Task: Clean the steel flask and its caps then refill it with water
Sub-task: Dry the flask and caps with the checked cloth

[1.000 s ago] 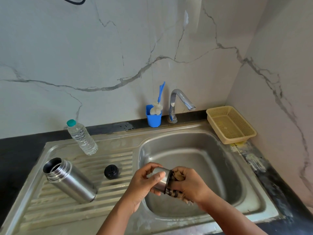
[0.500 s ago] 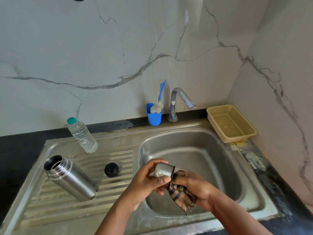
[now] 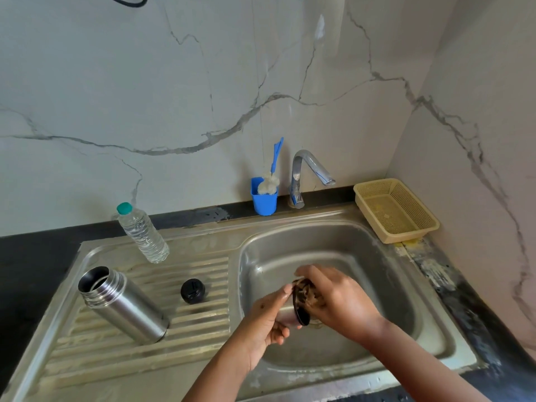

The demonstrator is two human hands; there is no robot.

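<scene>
The steel flask (image 3: 123,306) stands uncapped on the ribbed drainboard at the left. Its small black inner cap (image 3: 193,291) lies on the drainboard beside it. Over the sink basin (image 3: 377,256), my left hand (image 3: 265,323) grips the steel outer cap (image 3: 293,314), its dark open mouth turned to the right. My right hand (image 3: 336,300) holds a checked brown cloth (image 3: 309,294) pushed into that mouth. Most of the cloth is hidden under my fingers.
A clear water bottle (image 3: 143,233) with a green top stands at the back of the drainboard. A blue cup with a brush (image 3: 264,195) sits beside the tap (image 3: 307,172). A yellow basket (image 3: 396,210) rests on the counter at the right.
The cap has turned so its open mouth faces right. My right hand rose from below the cap and now pushes the cloth inside it.
</scene>
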